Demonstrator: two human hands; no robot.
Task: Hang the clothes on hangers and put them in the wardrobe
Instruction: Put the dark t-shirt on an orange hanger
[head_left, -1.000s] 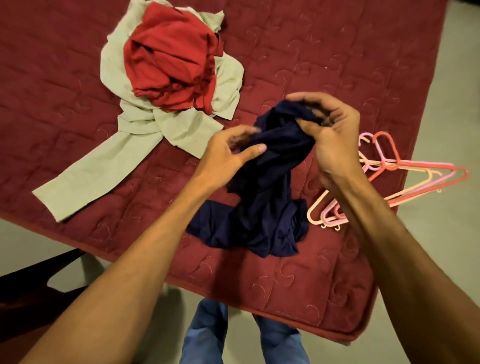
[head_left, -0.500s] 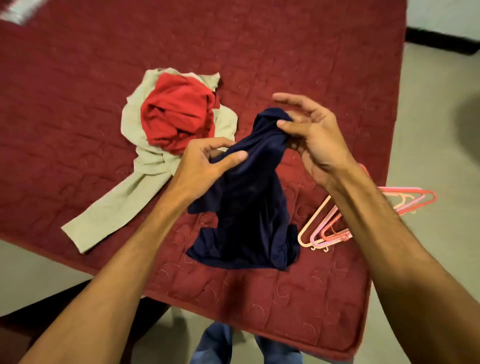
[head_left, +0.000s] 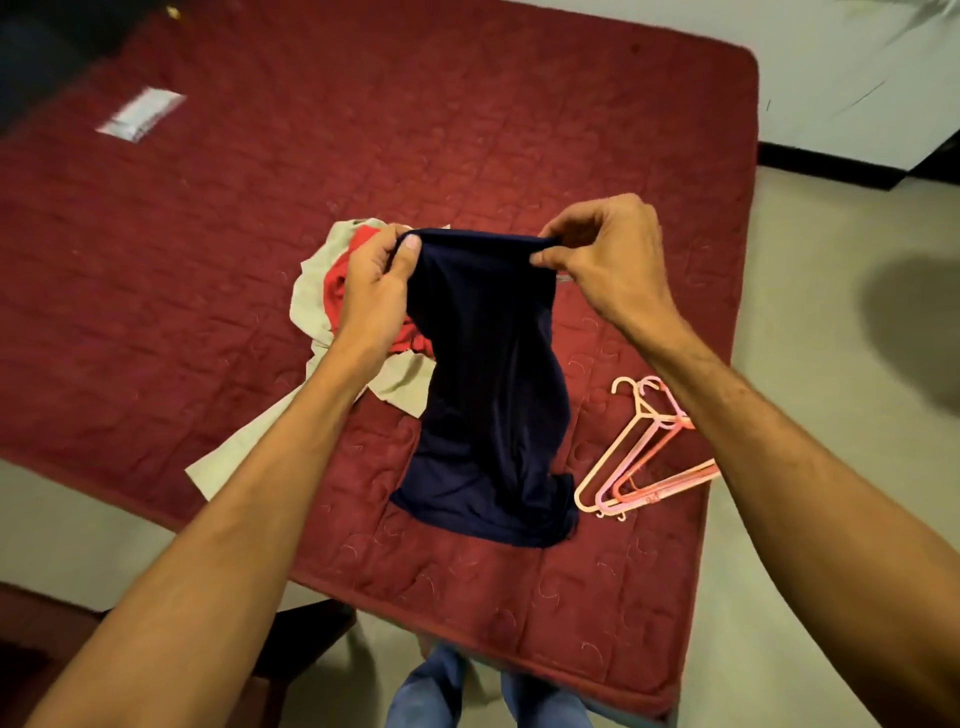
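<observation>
Navy garment (head_left: 488, 395): held up by its top edge, which is stretched between the two hands; the lower end is left bunched on the bed (head_left: 260, 208), near the front edge.
Left hand (head_left: 374, 296): the garment's left top corner is pinched between the thumb and curled fingers (head_left: 408, 249).
Right hand (head_left: 608, 260): the right top corner is gripped likewise, with the fingers curled over the hem.
Hangers (head_left: 644, 457): a small bunch in pink, peach and coral plastic is laid flat just right of the navy garment, hooks turned away from the person; one end is hidden by the right forearm.
Pale top (head_left: 311, 306): crumpled left of the navy garment, partly covered by the left hand and forearm.
Red top (head_left: 340, 280): bundled on the pale top; contact with the navy garment cannot be told.
White packet (head_left: 140, 114): seen blurred, well up and left of the navy garment.
Jeans (head_left: 431, 691): seen below the navy garment, past the bed's edge.
</observation>
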